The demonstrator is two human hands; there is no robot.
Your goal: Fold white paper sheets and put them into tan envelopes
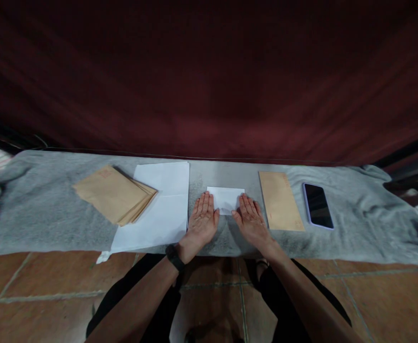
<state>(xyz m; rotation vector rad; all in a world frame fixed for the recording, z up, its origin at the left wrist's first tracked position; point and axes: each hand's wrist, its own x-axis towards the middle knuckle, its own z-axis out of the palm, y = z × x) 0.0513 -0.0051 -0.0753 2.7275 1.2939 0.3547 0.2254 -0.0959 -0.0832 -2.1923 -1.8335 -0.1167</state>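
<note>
A small white folded-looking paper (226, 197) lies flat on the grey cloth in front of me. My left hand (204, 216) rests palm down on its left edge, fingers stretched out. On its right edge lies my right hand (251, 216), also flat with the fingers extended. Right of my right hand is a single brown envelope (281, 200). Left of my left hand are large white paper sheets (169, 205), with several brown envelopes (112, 195) fanned out partly on top of them.
A phone (318, 205) with a purple case lies at the right on the grey cloth (366, 209). Behind the narrow cloth-covered surface hangs a dark red curtain (209, 95). Below its front edge is a tiled floor (52, 276). One corner of the white sheets hangs over that edge.
</note>
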